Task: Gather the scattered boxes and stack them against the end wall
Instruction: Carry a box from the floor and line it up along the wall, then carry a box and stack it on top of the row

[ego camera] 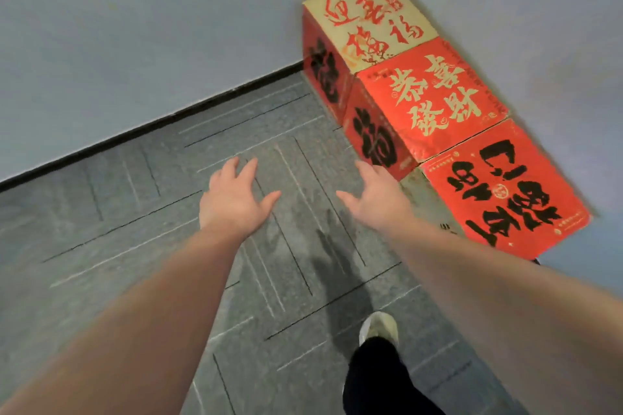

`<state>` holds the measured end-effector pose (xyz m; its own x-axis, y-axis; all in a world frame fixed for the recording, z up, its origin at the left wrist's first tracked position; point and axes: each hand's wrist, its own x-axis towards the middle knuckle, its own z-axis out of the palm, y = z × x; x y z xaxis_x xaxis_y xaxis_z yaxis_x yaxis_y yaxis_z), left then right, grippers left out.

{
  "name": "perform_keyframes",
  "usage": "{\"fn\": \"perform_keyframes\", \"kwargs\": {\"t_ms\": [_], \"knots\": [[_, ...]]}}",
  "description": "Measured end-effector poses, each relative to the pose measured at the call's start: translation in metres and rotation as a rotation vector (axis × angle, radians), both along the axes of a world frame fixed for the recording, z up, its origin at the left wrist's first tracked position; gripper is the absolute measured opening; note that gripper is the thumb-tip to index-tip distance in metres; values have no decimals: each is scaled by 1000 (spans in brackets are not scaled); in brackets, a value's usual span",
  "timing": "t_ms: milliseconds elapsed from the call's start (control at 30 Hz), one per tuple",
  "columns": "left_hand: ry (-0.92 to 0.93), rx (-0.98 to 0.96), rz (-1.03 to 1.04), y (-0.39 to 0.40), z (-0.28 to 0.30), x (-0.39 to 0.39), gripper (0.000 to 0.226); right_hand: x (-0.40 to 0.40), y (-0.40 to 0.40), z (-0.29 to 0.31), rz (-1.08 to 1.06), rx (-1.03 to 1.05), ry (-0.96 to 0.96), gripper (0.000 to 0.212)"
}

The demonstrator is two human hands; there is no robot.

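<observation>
I see both hands, left hand (232, 199) and right hand (374, 197), spread and holding nothing above the carpet (135, 212); three boxes (435, 98) line the right wall (539, 10).

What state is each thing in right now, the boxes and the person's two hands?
Cream-topped box: closed, in the corner against the wall.
Gold-lettered red box: closed, in the row beside the cream-topped box.
Black-lettered red box: closed, at the near end of the row.
Left hand: open, holding nothing.
Right hand: open, holding nothing, near the gold-lettered red box.
</observation>
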<state>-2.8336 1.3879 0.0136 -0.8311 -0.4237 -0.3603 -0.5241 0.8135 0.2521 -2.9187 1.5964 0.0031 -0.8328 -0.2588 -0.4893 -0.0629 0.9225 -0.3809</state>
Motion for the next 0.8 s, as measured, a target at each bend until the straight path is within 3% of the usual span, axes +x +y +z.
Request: {"fn": "perform_keyframes", "kwargs": {"t_ms": [500, 800], "knots": [[-47, -31, 827, -235, 50, 576, 73, 441, -371, 49, 736, -42, -72, 69], [-80, -62, 1258, -332, 107, 828, 68, 671, -568, 100, 1133, -93, -87, 68]]}}
